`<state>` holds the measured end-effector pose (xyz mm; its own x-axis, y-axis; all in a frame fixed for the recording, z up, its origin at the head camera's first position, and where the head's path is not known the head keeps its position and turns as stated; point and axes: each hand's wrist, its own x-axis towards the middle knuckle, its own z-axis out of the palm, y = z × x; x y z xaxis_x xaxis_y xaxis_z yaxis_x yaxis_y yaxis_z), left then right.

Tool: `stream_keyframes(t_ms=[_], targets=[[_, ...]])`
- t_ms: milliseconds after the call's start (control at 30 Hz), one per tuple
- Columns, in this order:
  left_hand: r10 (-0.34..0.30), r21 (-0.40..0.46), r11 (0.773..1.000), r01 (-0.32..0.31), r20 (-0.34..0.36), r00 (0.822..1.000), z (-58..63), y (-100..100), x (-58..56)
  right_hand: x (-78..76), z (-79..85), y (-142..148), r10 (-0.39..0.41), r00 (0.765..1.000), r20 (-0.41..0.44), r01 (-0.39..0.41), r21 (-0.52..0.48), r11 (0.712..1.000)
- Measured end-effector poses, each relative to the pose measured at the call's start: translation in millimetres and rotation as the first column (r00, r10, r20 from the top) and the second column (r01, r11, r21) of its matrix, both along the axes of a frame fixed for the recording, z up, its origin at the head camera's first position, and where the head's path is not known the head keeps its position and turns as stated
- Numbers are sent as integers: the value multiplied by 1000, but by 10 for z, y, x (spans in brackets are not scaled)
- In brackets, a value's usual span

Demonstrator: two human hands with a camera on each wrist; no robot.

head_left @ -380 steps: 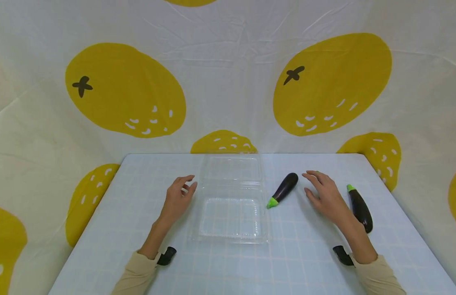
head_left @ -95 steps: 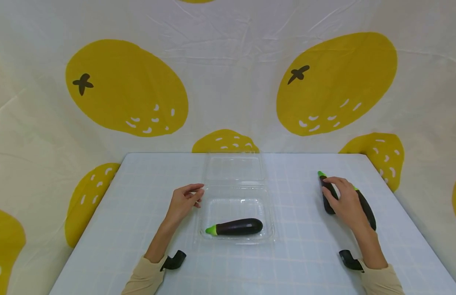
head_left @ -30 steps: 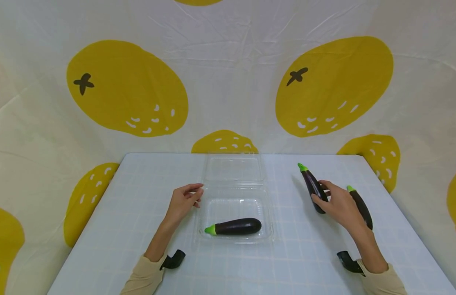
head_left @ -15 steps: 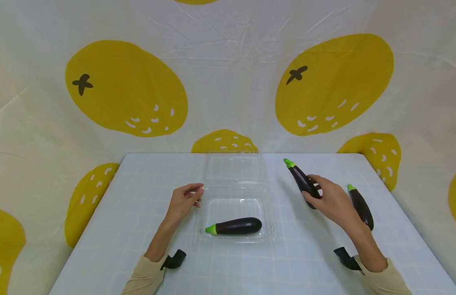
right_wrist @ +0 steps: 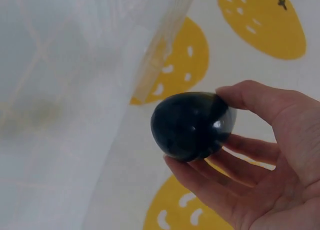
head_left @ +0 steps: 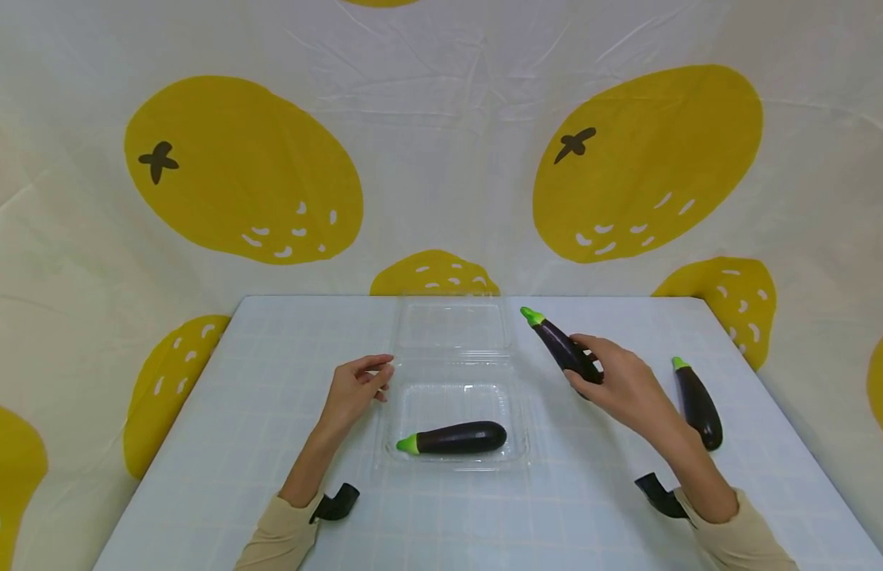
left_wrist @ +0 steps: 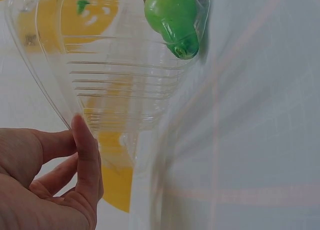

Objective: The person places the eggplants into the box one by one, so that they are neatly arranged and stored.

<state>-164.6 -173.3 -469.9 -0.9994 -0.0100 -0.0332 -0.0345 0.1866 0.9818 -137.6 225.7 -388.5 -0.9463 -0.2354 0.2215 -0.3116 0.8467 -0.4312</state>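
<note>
My right hand [head_left: 623,385] grips a dark purple eggplant [head_left: 559,341] near its thick end, the green stem pointing up and left. It is held off the table, right of a clear hinged plastic container [head_left: 523,396]. In the right wrist view, thumb and fingers close around the rounded end of that eggplant [right_wrist: 187,125]. My left hand [head_left: 352,392] pinches the container's left rim near the hinge; the left wrist view shows the rim [left_wrist: 47,98] between thumb and forefinger. A second eggplant [head_left: 463,438] lies crosswise in the container's base, its stem to the left.
A third eggplant [head_left: 701,408] lies on the table at the right, next to my right forearm. The container's lid [head_left: 452,327] lies folded back toward the table's far edge. Behind the table [head_left: 584,507] hangs a white cloth with yellow fruit prints.
My right hand has lifted an eggplant from the right of the table and carried it left toward the container. Earlier another eggplant came into the container. The left hand has lately stayed still.
</note>
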Motion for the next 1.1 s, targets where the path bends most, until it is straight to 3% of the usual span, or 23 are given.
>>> stream_keyframes(t_ms=[333,600,1100], targets=[[-7,21,1000,7,-27,1000,-39,-25,-16,-24,38,-204,70,997,-37,-69,21,997],[0,7,1000,1,-3,1000,-35,-14,-19,-56,19,-402,178,979,-95,-174,43,984],[2,2,1000,-2,-18,1000,-34,-9,-22,-77,-4,-793,308,948,-87,-298,111,948]])
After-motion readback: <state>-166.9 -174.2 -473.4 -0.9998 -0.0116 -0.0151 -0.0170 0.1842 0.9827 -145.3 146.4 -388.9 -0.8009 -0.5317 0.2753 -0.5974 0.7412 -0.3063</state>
